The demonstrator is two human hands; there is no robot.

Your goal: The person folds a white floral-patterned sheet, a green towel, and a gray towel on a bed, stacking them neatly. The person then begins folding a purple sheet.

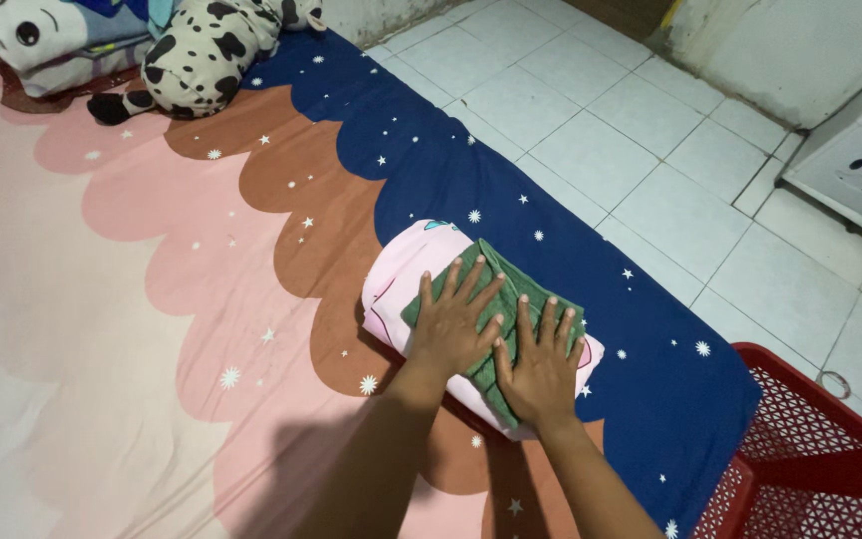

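At the near right corner stands a red plastic basket (810, 459) with a mesh wall, partly cut by the picture edge, on the white tiled floor (650, 160). Two bare forearms come from the near edge and go up to the middle of the scene. The left hand (451, 324) and the right hand (541, 361) lie flat, fingers spread, side by side and almost touching each other — both press down on a green cloth (499, 289), they do not grip it. This green cloth is folded and lies on top of a pink folded cloth (406, 274), which shows at the left and at the near right under the hands. The two cloths rest on a bed sheet (202, 250) with scalloped bands of pink, brown and dark blue and small white stars; the pile sits where the brown band meets the blue band, near the right edge of the bed. Farther, at the far left, lies a soft toy (207, 50) with black spots on white — beside it a folded blanket (52, 35). At the far right stands a white cabinet (855, 170) with yellow parts.
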